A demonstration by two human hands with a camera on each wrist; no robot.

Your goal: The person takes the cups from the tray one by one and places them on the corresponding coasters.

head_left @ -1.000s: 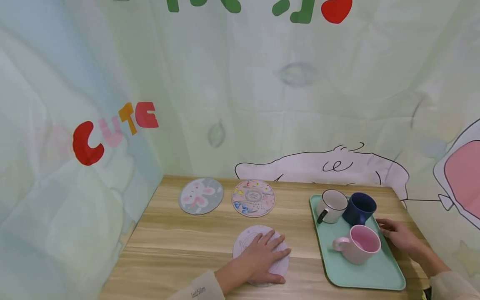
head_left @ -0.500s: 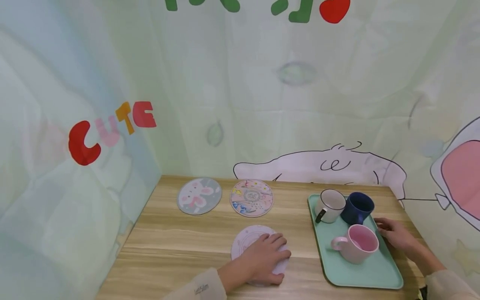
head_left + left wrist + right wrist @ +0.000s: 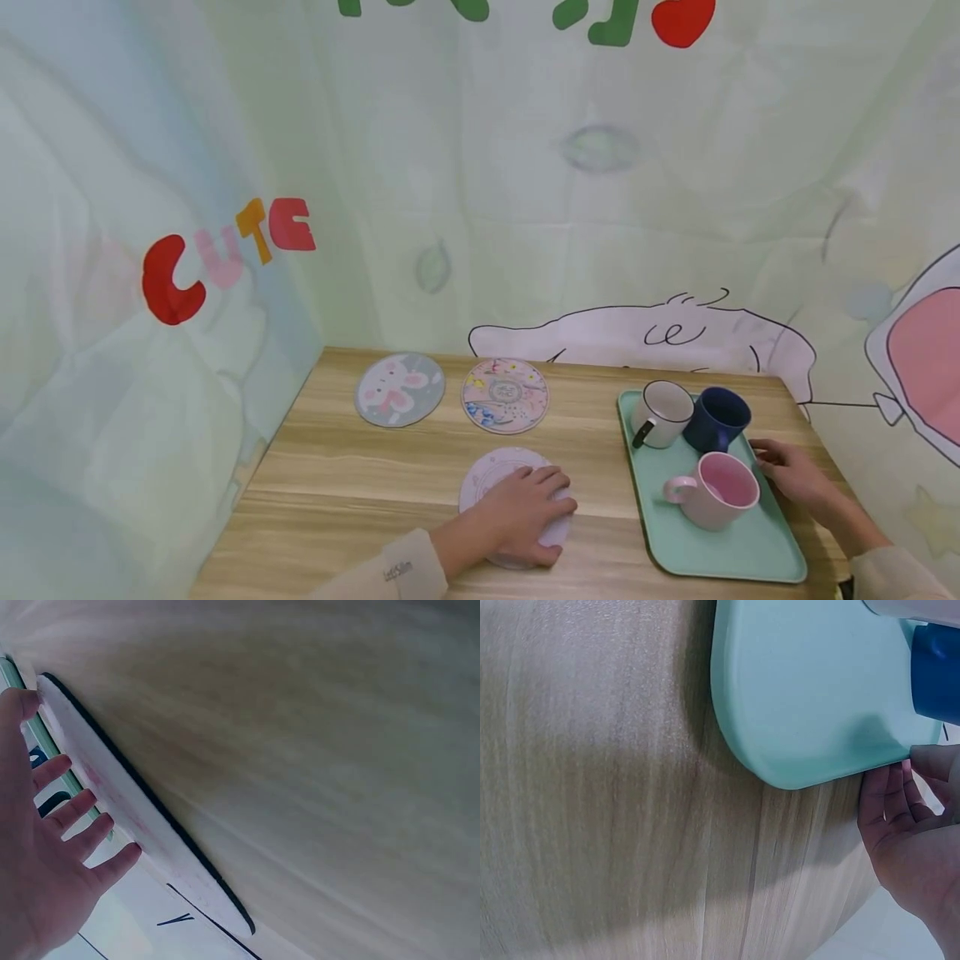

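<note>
My left hand [image 3: 521, 517] rests on a round white coaster [image 3: 480, 481] with pale pink drawings, lying near the table's front. Its fingers are spread and slightly bent, and in the left wrist view the thumb and fingertips touch the coaster's upper face [image 3: 112, 787], which has a dark edge. My right hand [image 3: 798, 479] holds the right side of a mint green tray [image 3: 727, 558]. In the right wrist view the thumb lies at the rim and the fingertips disappear behind it. On the tray stand a white mug [image 3: 663, 417], a navy mug [image 3: 717, 421] and a pink mug [image 3: 716, 492].
Two more round coasters lie at the back of the wooden table [image 3: 337, 500]: a grey one with a rabbit [image 3: 400, 390] and a pink patterned one [image 3: 505, 396]. A printed fabric wall [image 3: 480, 167] stands behind and along the left side.
The left hand's fingers have drawn in from a flat spread to a slight bend on the white coaster. The right hand, tray and mugs look unmoved; the head view shifts slightly.
</note>
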